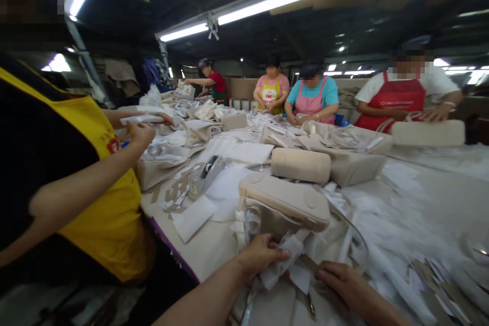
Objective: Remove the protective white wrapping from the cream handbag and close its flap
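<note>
A beige handbag (pixel 284 202) lies at the near edge of the long work table (pixel 214 252), its flap toward me. My left hand (pixel 260 255) pinches a crumpled piece of white tissue paper (pixel 283 261) just below the bag. My right hand (pixel 341 281) is curled beside it, fingers closed on the bag's thin strap (pixel 308 264); a gold metal fitting (pixel 311 309) hangs beneath. The hands are about a palm's width apart.
A co-worker in a yellow apron (pixel 110 214) stands close on my left, handling white paper (pixel 141 119). Several people in aprons work across the table. Beige rolls (pixel 301 164), stuffed bags, a tape dispenser (pixel 206 177) and white paper sheets (pixel 389 234) cover the surface.
</note>
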`<state>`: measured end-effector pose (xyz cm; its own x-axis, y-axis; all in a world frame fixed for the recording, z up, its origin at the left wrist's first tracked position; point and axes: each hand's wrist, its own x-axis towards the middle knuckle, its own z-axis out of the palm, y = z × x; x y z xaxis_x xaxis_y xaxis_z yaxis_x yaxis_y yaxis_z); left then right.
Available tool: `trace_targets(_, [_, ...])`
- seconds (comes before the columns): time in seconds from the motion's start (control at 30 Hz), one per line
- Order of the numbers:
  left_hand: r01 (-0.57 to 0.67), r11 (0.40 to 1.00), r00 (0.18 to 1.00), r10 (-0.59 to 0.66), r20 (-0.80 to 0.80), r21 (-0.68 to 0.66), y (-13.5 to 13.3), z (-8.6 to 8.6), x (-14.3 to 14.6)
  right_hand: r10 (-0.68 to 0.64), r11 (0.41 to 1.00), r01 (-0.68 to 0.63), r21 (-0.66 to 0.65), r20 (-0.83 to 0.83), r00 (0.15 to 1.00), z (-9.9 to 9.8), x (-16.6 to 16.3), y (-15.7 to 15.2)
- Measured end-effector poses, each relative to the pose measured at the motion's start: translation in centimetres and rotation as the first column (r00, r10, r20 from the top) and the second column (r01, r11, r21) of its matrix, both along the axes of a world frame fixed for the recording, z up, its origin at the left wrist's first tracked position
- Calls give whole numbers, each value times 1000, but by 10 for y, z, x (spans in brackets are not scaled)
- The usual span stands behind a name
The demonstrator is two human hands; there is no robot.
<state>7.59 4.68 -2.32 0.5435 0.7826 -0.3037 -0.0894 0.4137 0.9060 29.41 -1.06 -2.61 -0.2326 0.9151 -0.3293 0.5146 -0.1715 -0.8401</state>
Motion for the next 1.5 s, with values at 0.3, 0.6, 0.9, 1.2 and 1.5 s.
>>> trace_targets(0.3, [-44,999,999,43,-12,-18,4,-10,0,134,986,-149,74,184,974,20,-16,27])
trace_targets(0.6, [-111,992,994,112,15,-56,-4,-4,3,-27,998,19,58,138,990,13,-9,9])
trace_targets(0.9, [-68,996,994,73,82,-63,-6,4,2,-50,999,50,0,-50,998,13,-23,23])
trace_targets(1.2, [-65,998,998,65,18,-27,-3,3,3,-80,994,78,75,37,996,16,-32,30])
trace_targets(1.5, [43,999,998,-42,44,-25,0,2,-9,-7,999,12,33,-164,986,17,6,-6])
